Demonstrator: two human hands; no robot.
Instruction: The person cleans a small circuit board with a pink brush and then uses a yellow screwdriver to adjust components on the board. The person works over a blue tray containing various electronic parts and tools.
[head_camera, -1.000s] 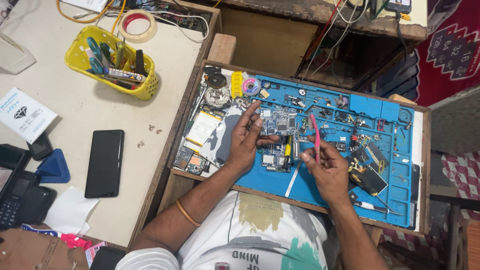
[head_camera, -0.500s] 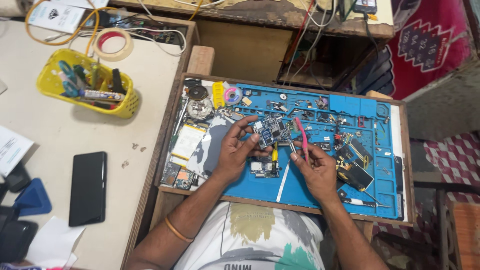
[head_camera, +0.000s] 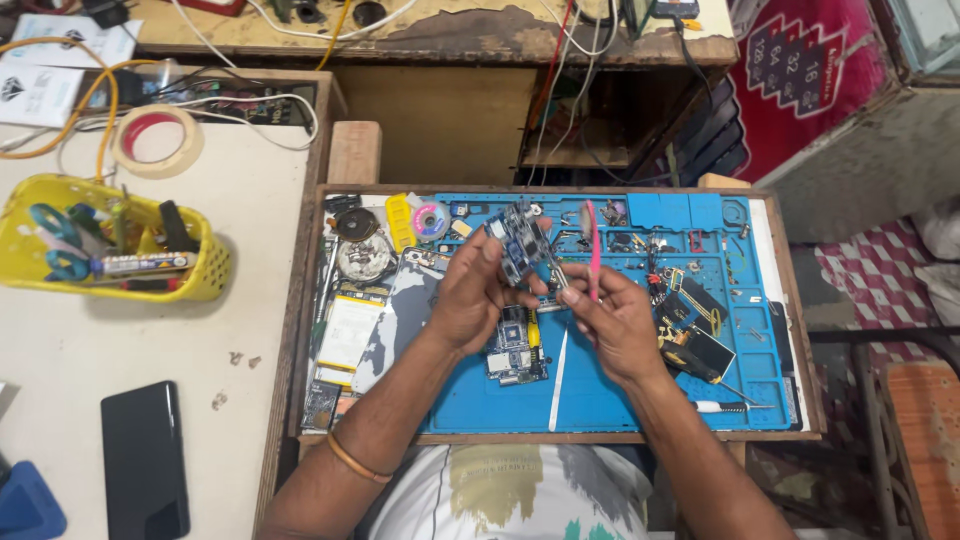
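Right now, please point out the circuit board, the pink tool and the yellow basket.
circuit board (head_camera: 520, 243), head view, middle of board.
pink tool (head_camera: 591, 245), head view, its shaft.
yellow basket (head_camera: 212, 272), head view, right wall.

An electronics repair workshop: a blue work mat (head_camera: 600, 400) strewn with circuit boards (head_camera: 515, 350) and small parts, a yellow basket of tools (head_camera: 110, 250), tape roll (head_camera: 157, 140), tangled cables (head_camera: 240, 110), on a worn wooden bench (head_camera: 330, 30).

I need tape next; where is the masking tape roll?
In the head view, the tape roll lies far left on the white table, just behind the yellow basket.
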